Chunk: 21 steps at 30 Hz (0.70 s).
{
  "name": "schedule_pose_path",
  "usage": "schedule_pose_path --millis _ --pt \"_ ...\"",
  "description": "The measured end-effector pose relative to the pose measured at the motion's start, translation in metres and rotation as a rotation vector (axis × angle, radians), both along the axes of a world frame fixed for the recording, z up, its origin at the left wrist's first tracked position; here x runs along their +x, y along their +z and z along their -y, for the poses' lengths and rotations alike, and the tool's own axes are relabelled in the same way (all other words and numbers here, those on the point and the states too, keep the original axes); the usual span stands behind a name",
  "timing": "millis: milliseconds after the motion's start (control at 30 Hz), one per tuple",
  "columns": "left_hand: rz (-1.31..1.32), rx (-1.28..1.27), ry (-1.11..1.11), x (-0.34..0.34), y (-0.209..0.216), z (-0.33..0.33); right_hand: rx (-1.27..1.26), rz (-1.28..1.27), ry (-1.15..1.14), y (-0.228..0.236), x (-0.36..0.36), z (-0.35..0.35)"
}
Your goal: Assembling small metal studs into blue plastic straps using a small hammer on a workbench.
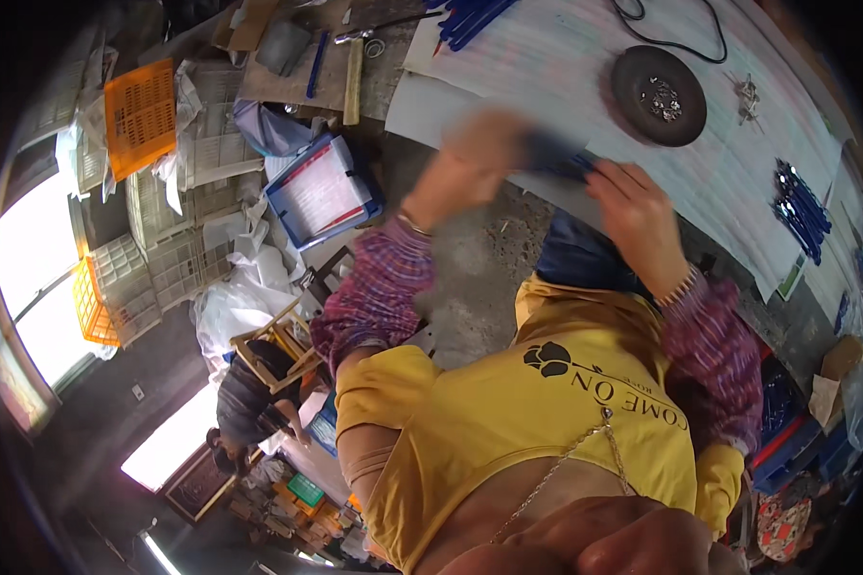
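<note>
My left hand (pixel 479 153) is smeared by motion, so its fingers cannot be made out. Beside it a dark blue blur (pixel 545 151), whose kind I cannot tell, stretches toward my right hand (pixel 638 209). The right fingers are pinched together on a slim blue stick (pixel 581 167), just over the table's near edge. Farther off, a round dark dish (pixel 633 84) holds small shiny metal pieces (pixel 660 99). A bundle of blue sticks with shiny metal ends (pixel 802 213) lies to the right, and more blue sticks (pixel 472 21) lie at the far side.
Pale sheets (pixel 547 77) cover the table, with a black cable (pixel 676 46) and a small metal cluster (pixel 748 98) on them. A hammer (pixel 353 81) lies far left. A blue crate (pixel 321 192) and an orange basket (pixel 141 115) stand left. Another person (pixel 254 393) bends over nearby.
</note>
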<state>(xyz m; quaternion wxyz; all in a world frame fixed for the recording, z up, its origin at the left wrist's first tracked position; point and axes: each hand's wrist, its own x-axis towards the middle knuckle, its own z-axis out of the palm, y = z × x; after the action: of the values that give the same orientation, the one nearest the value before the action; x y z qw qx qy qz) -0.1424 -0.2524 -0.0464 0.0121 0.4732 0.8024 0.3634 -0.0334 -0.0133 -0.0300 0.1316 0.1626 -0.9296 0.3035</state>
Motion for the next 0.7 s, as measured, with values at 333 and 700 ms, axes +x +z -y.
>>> schedule_pose_path --millis 333,700 --pt "0.045 -0.021 0.046 0.002 -0.003 -0.016 -0.004 0.072 -0.014 -0.014 -0.003 -0.001" --pt "-0.064 -0.046 0.071 -0.007 0.001 0.027 -0.042 0.004 0.066 -0.015 -0.027 0.021"
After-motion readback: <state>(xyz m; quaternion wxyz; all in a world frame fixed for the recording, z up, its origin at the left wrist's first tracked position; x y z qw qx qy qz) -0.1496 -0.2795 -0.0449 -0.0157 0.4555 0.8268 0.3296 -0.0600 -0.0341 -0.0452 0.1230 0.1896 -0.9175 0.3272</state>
